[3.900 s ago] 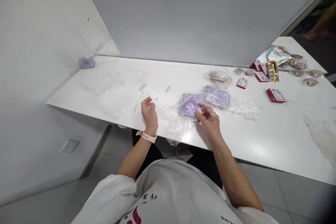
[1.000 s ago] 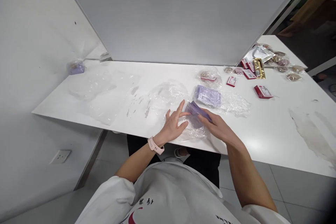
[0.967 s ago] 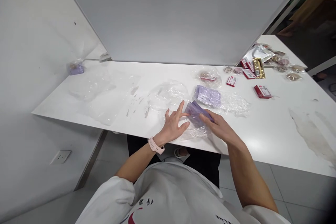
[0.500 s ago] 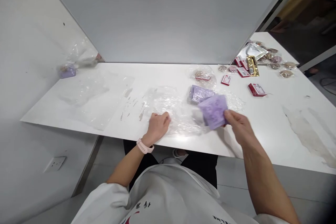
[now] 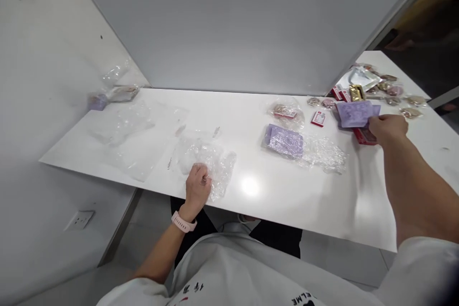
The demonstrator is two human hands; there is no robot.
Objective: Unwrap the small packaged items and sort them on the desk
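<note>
My left hand (image 5: 197, 185), with a pink band at the wrist, has its fingers closed on a crumpled clear plastic bag (image 5: 223, 172) near the front edge of the table. Out to the right, my right hand (image 5: 390, 129) pinches a flat purple packet (image 5: 354, 114) by its right end. The packet hangs over red-and-white boxes (image 5: 366, 136) and partly covers them. Between my hands lies another purple packet (image 5: 285, 141) in clear wrapping, with loose clear wrap (image 5: 326, 153) spreading from its right side.
Behind the wrapped packet sits a bagged red box (image 5: 285, 112), beside a small red-and-white box (image 5: 318, 118). Several wrapped round items (image 5: 410, 113) and a gold packet (image 5: 356, 92) lie at the far right. Clear plastic sheets (image 5: 125, 129) cover the left side. A grey panel (image 5: 229, 28) rises behind the table.
My right hand has carried the purple packet right and away from me, over the boxes. My left hand has shifted left, and the clear plastic bag has come with it, now more bunched.
</note>
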